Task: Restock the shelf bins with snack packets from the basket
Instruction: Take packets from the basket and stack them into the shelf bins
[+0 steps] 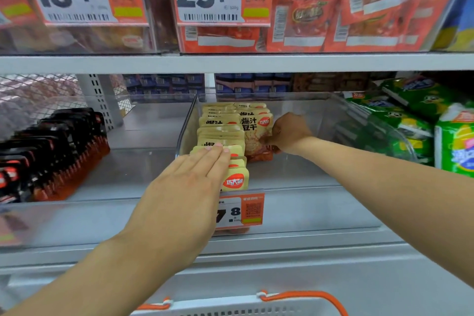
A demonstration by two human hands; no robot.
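A clear plastic shelf bin in the middle shelf holds a row of beige snack packets with orange logos, standing on edge along its left side. My left hand lies flat with straight fingers pressing on the tops of the front packets. My right hand reaches into the bin and pinches the lower right edge of one upright beige packet beside the row. The white basket with orange handles shows only its rim at the bottom edge.
Black and red packets fill the bin to the left. Green packets stand in the bin to the right. An orange price tag hangs on the bin's front. The shelf above carries red packets and price labels.
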